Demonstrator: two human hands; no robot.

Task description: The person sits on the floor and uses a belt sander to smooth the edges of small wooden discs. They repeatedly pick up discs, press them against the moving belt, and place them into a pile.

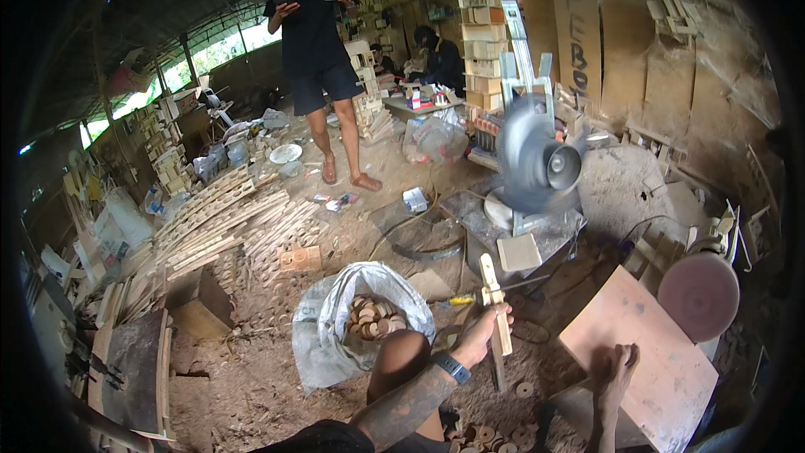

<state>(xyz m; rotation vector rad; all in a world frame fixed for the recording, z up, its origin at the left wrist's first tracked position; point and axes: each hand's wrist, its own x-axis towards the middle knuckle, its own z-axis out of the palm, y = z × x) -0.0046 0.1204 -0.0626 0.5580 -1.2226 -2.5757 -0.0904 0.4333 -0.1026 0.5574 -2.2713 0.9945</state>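
Observation:
My left hand (478, 335), with a dark watch on its wrist, is closed around a narrow light wooden piece (492, 278) that has a short crosspiece. The piece stands nearly upright, its lower part running below my fingers. My right hand (619, 362) is over a slanted pinkish-brown board (662, 361), its fingers curled together; whether anything small is in them is hidden. Left of my knee, a white sack (323, 327) sits open with several wooden discs (373, 316) inside. More round wooden pieces (486, 438) lie on the ground below. Behind my left hand is a yellow-handled tool (461, 300).
A round reddish disc (698, 296) stands beyond the board. Ahead is a blurred, spinning fan-like wheel (537, 164) on a metal stand. Wooden strips (214, 214) are piled at left. A person (314, 59) stands ahead; others sit farther back near stacked wooden boxes (484, 42).

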